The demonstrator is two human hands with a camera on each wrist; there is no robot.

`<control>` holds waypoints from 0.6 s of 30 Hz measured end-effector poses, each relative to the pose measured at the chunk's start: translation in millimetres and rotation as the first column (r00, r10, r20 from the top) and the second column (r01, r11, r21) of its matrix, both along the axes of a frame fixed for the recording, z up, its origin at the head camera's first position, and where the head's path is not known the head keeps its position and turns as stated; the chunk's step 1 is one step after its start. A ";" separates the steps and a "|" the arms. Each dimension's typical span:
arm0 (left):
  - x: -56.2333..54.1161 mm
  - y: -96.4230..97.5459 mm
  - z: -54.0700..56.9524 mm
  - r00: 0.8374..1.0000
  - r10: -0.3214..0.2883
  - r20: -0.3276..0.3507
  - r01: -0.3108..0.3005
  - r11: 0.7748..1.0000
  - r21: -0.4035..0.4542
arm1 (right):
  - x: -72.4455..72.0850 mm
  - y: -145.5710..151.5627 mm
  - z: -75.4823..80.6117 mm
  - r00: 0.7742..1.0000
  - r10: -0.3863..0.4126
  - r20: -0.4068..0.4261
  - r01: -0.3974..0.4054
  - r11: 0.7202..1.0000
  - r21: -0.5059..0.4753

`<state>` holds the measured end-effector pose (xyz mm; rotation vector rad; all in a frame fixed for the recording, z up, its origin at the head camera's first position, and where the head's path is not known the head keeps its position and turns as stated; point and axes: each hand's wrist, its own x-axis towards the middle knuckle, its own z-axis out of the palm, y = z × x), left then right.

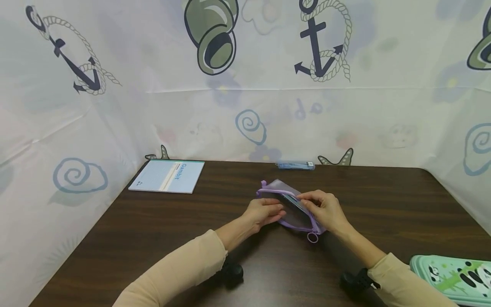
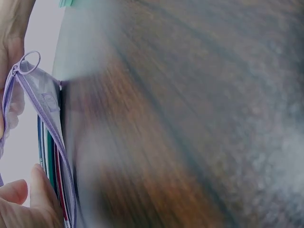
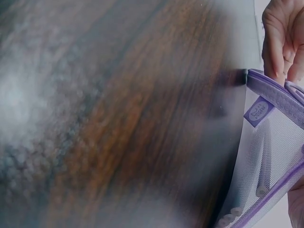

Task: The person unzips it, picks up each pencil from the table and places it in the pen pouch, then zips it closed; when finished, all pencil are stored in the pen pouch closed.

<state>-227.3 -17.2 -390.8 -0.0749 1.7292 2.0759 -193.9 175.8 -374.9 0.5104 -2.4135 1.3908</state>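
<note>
A translucent purple zip pouch [image 1: 292, 213] stands with its mouth spread between both hands. Its zip runs along the rim and carries a round ring pull [image 1: 312, 237] at the near end. My left hand [image 1: 264, 213] grips the rim on the left side, with fingertips over the mouth. Opposite it, my right hand [image 1: 324, 211] pinches the right rim between thumb and fingers. Through the mesh in the right wrist view, slim pencil-like sticks [image 3: 262, 183] show inside. Blue, green and red edges of contents [image 2: 52, 166] appear in the left wrist view.
A light blue notebook [image 1: 166, 176] lies at the table's back left. At the back edge is a blue, clear-looking slim item [image 1: 295, 165]. A green panda pencil case [image 1: 454, 277] sits at the front right. Patterned cloth [image 1: 249, 128] hangs around the dark wooden table [image 1: 184, 221].
</note>
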 end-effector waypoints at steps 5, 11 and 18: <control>-1.0 0.4 -1.6 1.000 0.001 0.008 -0.001 1.000 0.003 | -0.3 0.8 0.2 1.000 0.005 -0.007 -0.005 1.000 -0.001; -0.2 0.7 -2.6 1.000 0.000 0.002 0.000 1.000 0.007 | -0.9 2.1 0.1 1.000 0.017 -0.004 -0.017 1.000 -0.003; 1.7 -5.2 -0.2 1.000 0.000 -0.014 0.000 1.000 0.004 | -1.0 4.9 0.5 1.000 0.007 0.013 -0.007 1.000 0.003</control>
